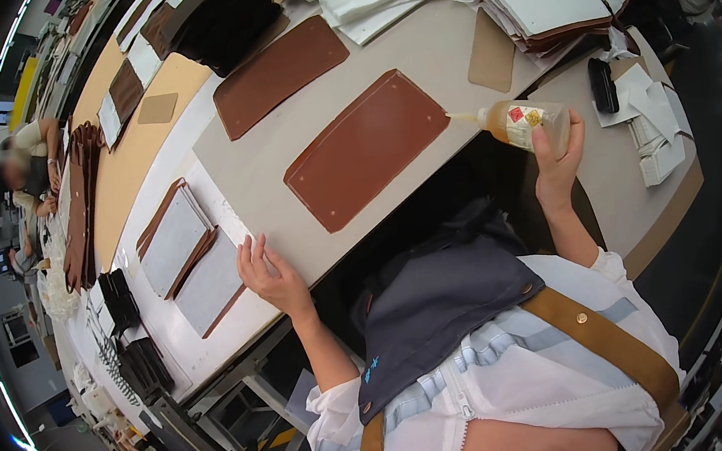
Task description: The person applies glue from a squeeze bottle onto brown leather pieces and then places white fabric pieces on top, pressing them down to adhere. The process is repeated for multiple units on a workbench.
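A brown leather panel (367,149) lies flat on the grey board in front of me, with a pale line along its edges. My right hand (560,158) is wrapped round a translucent squeeze bottle (527,124) of amber liquid. The bottle is tipped sideways, and its thin nozzle meets the panel's right corner or hovers just over it. Resting at the front edge of the board, my left hand (272,276) has its fingers apart and nothing in them. A second brown leather panel (280,76) lies farther back, apart from the first.
Stacked panels with white sheets (545,4) stand at the back right, near a tan card (492,59). Dark pieces (218,23) are piled at the back. More layered panels (175,238) lie left of my left hand. A black case (602,86) sits at right. Other people work at far left.
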`<state>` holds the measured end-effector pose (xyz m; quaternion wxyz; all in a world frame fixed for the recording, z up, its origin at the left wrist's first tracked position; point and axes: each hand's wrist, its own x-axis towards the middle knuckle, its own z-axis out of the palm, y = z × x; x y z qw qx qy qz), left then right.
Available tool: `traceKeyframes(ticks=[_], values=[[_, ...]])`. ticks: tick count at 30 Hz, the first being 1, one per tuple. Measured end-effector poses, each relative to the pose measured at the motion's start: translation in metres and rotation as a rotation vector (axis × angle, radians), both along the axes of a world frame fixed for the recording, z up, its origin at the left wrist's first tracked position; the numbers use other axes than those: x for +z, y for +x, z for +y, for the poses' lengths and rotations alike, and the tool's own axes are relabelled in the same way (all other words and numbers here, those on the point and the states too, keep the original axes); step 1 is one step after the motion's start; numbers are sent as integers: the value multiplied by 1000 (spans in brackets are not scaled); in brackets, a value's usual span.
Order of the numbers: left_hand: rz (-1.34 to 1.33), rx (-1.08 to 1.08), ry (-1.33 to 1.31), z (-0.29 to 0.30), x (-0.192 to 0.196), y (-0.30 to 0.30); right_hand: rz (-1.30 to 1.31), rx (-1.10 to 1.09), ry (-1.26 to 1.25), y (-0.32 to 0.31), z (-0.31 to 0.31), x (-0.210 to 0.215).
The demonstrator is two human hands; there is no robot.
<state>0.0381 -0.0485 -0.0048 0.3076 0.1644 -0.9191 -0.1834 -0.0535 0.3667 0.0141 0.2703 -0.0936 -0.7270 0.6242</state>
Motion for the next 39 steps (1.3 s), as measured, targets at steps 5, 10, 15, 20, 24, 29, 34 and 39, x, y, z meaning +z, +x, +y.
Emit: traceKeyframes(ticks=[5, 10, 15, 20, 24, 29, 34, 39], values=[[-9, -4, 0, -1, -1, 0, 2, -24, 98, 8, -12, 4], [-9, -6, 7, -1, -1, 0, 23, -3, 139, 11, -17, 3], [-5, -7, 18, 0, 0, 0, 51, 57, 211, 18, -28, 5], [-1, -8, 7, 0, 0, 0, 81, 160, 219, 26, -41, 2], [1, -14, 13, 2, 3, -1, 127, 276, 174, 33, -54, 3], [7, -3, 27, 3, 4, -1, 185, 445, 118, 38, -71, 3], [10, -14, 37, 0, 3, -1, 241, 578, 84, 40, -88, 0], [12, -19, 36, -1, 3, 1, 290, 725, 67, 41, -109, -3]])
